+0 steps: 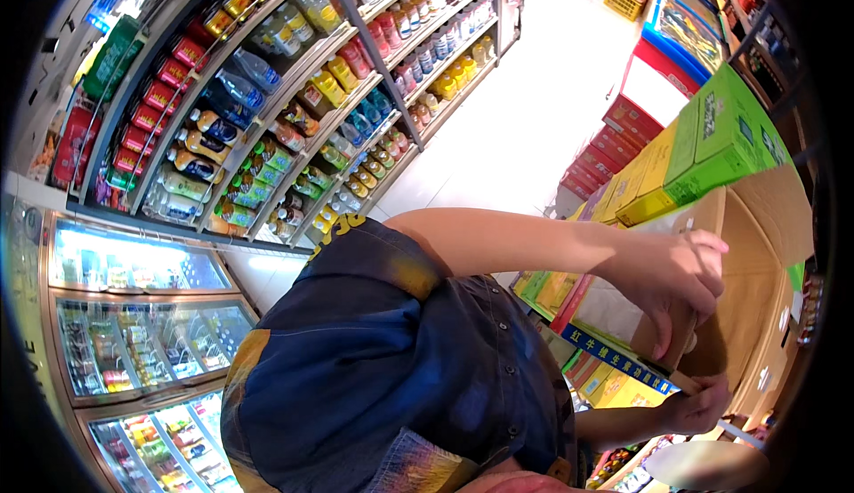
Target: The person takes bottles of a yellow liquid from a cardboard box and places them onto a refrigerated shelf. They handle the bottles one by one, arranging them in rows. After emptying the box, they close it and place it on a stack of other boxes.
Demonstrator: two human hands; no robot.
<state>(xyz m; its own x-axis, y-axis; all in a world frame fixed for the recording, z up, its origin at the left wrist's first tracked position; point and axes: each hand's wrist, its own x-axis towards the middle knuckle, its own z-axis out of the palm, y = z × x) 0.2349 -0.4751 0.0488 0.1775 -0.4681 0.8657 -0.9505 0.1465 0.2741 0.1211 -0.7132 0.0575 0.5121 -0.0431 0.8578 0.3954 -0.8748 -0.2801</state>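
An open brown cardboard box (754, 293) stands before me at the right of the view, its flaps raised. My left hand (674, 279) is the upper one and grips a cardboard edge of the box, fingers bent over it and thumb on the near side. Lower down, my right hand (700, 406) pinches a narrow cardboard edge near the box's corner; part of its fingers is hidden. Pale, whitish material (610, 313) lies just left of my left hand. What the box holds cannot be told.
Green and yellow cartons (727, 126) stand beside the box, with red cartons (600, 153) and a blue-rimmed chest freezer (690, 39) beyond. Drink shelves (383, 73) line the aisle's far side (487, 119). Glass-door coolers (147, 339) stand at lower left. A yellow basket (626, 3) is at the top.
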